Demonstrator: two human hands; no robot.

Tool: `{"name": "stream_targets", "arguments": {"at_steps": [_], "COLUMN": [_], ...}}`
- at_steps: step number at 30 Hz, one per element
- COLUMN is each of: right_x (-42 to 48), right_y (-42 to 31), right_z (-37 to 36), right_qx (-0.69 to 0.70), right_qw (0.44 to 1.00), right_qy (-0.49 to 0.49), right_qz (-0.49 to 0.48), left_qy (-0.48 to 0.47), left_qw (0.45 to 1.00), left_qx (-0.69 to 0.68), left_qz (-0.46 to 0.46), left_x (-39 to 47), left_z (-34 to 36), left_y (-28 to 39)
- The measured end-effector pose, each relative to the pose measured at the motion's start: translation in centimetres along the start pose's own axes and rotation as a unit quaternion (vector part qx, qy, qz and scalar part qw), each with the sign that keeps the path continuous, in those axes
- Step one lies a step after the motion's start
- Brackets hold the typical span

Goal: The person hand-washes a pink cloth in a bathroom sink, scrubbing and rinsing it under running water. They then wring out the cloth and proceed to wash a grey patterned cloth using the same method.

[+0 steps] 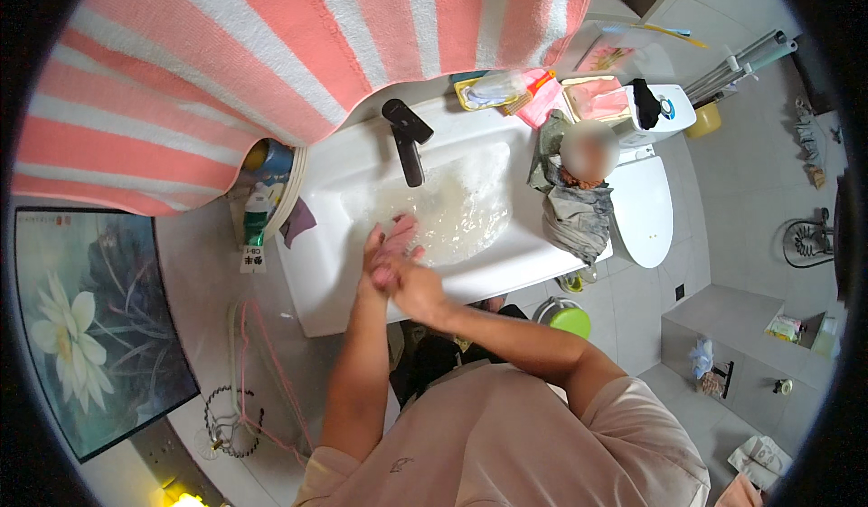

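Observation:
Over the near left part of a white washbasin [325, 297], both my hands grip a wet pink cloth [400, 232]. My left hand [371, 252] is on the left of it, and my right hand [417, 290] closes over its lower end from the right. The cloth's upper end sticks out towards the cloudy, sudsy water [468, 215] in the basin. A black faucet [409, 147] stands at the back of the basin, its spout over the water. Crumpled grey-green cloths [576, 219] lie on the basin's right edge.
A pink-and-white striped towel [380, 25] hangs above the faucet. At the back right are a yellow tray [485, 103], a brush and pink cloths. A purple cloth [298, 222] and a white-and-green tube [255, 229] are at the left. The toilet [644, 215] stands to the right.

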State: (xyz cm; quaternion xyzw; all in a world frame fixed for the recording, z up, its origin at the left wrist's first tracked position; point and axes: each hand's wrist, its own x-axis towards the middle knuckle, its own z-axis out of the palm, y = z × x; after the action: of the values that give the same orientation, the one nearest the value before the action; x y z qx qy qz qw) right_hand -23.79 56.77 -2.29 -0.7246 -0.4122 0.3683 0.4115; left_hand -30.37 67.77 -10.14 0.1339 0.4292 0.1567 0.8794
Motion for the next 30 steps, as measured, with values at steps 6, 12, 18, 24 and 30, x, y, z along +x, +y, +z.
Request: {"name": "stream_targets", "arguments": {"at_steps": [6, 12, 18, 24, 30], "right_x": [-1.7, 8.9, 9.6, 7.2, 4.7], "right_y": [-3.2, 9.3, 16.6, 22.7, 12.8], "right_z": [1.7, -1.0, -6.4, -5.5, -0.4], "right_qx": [-0.040, -0.227, -0.232, -0.410, 0.060], "right_qw": [0.982, 0.963, 0.960, 0.900, 0.998], "right_qy": [0.057, 0.138, 0.080, 0.081, -0.001], "right_qz": [-0.177, 0.052, 0.132, 0.120, -0.010], "left_qy": [-0.270, -0.013, 0.207, 0.222, 0.157], "left_qw": [0.951, 0.996, 0.966, 0.963, 0.986], "left_qx": [-0.134, -0.044, 0.049, 0.147, -0.001], "left_qz": [-0.064, 0.070, 0.145, -0.033, -0.051], "left_x": [3.4, 1.2, 2.4, 1.8, 3.0], "left_z": [-7.6, 0.5, -3.1, -3.4, -2.8], "left_y": [1.4, -1.2, -0.1, -2.3, -3.8]}}
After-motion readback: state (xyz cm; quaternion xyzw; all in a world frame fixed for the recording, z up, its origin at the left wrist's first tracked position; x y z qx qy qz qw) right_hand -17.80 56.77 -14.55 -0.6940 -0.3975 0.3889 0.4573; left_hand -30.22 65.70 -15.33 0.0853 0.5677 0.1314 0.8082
